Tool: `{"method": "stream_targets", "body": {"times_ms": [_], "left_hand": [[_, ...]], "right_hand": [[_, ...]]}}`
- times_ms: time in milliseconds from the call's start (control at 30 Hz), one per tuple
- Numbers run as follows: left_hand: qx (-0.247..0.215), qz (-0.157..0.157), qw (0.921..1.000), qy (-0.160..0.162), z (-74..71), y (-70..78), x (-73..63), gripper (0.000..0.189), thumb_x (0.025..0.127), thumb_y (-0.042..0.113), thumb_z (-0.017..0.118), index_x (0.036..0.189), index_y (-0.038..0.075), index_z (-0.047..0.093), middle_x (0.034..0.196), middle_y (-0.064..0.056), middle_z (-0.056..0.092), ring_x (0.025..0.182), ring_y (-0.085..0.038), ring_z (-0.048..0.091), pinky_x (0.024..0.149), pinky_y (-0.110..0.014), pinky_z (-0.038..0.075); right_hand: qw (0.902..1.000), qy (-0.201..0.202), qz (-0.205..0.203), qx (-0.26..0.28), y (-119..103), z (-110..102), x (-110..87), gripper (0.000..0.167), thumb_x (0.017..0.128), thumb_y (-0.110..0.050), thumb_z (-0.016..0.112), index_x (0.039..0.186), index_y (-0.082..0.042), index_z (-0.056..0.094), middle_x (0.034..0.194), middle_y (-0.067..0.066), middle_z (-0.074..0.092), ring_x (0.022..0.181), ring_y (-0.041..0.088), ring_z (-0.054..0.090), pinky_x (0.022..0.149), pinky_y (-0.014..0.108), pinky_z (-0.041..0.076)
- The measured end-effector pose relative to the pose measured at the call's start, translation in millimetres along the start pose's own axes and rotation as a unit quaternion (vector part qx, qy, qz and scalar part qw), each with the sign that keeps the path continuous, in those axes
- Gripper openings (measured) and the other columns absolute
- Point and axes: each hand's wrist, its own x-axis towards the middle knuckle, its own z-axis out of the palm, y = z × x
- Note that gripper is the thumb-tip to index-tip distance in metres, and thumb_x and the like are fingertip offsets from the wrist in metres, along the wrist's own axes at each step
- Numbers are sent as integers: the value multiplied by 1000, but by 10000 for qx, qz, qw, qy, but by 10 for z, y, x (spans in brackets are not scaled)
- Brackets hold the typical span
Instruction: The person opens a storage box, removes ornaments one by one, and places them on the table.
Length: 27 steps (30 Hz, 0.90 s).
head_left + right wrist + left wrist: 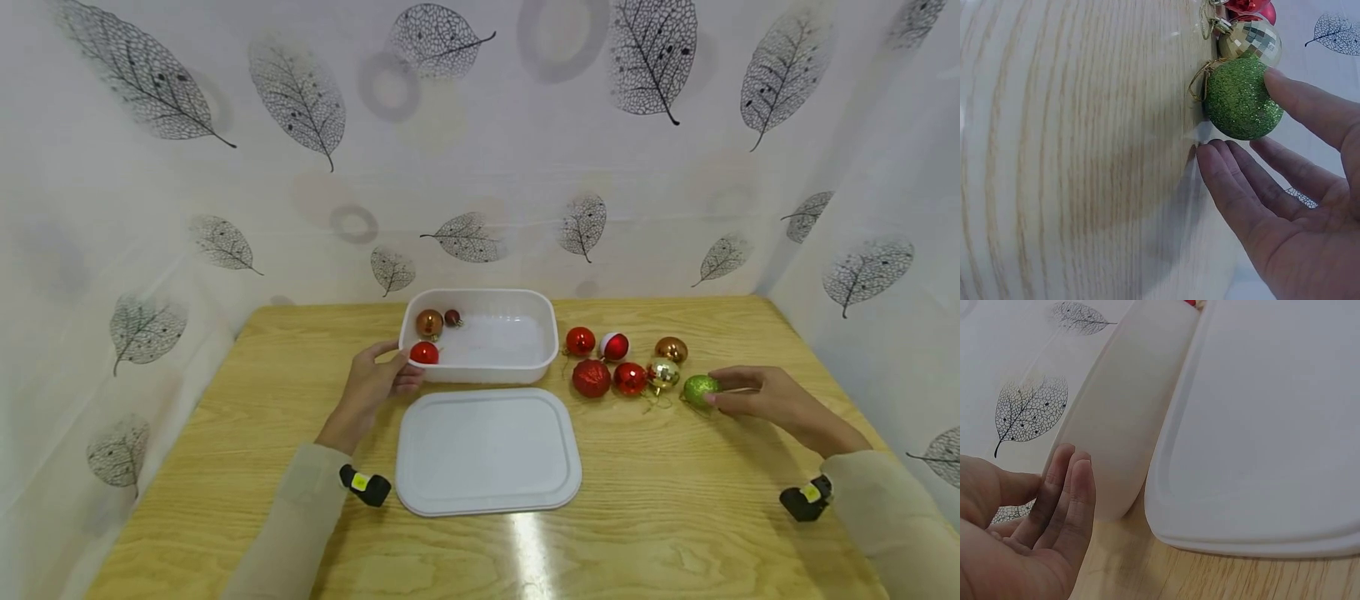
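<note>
A white plastic box (480,375) holds a bronze bauble (429,323), a small dark red bauble (452,317) and a red bauble (424,353) at its left end. The left hand (375,379) holds the box's near left corner; in the left wrist view its fingers (1079,506) lie against the outer wall. At the right, a glittery green bauble (1241,100) with a gold string rests on the table. Around it the right hand (765,396) is spread, the thumb at its surface and the other fingers slightly apart from it in the right wrist view.
A white lid (487,450) lies flat in front of the box. Between box and green bauble sit several baubles, among them a rough red one (591,378), a gold mirrored one (663,373) and a bronze one (671,349). Leaf-patterned cloth (480,167) surrounds the wooden table (645,500).
</note>
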Motion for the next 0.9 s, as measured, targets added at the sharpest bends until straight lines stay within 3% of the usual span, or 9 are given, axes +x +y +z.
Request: {"method": "stream_targets", "body": {"times_ms": [133,267,467,667,900], "left_hand": [[30,5,10000,-6,-12,0,-5,50,106,19,56,150,1,41,86,-11,74,73,-15,73,74,-28,64],[60,5,10000,-19,-14,3,-12,50,106,19,56,150,1,41,88,-12,74,75,-16,73,75,-29,64],[24,3,10000,-29,-4,4,-7,51,106,19,57,151,1,41,89,-13,74,75,-16,73,74,-29,64],[39,0,10000,-17,-8,-1,-1,50,106,19,57,150,1,41,88,-12,74,75,-16,73,74,-29,64],[-4,-25,10000,5,-11,6,-5,49,106,18,56,150,1,42,87,-12,74,75,-16,73,74,-29,64]], "right_hand": [[10000,-14,10,66,-18,-28,-4,66,102,-34,64,150,4,41,141,30,52,108,18,64,85,35,59],[10000,-17,-40,6,-56,-71,-20,66,102,-35,62,151,4,39,142,30,50,107,13,64,89,46,59],[9997,120,-188,-118,-168,-162,-23,62,104,-30,60,149,7,40,142,32,50,102,-2,61,89,43,57],[9988,415,-106,-246,-415,-218,44,64,103,-37,61,150,3,42,141,30,52,100,-5,59,96,59,52],[9966,636,-380,-349,-797,-205,172,61,101,-37,65,147,-1,48,140,25,55,95,-14,57,99,59,50]]}}
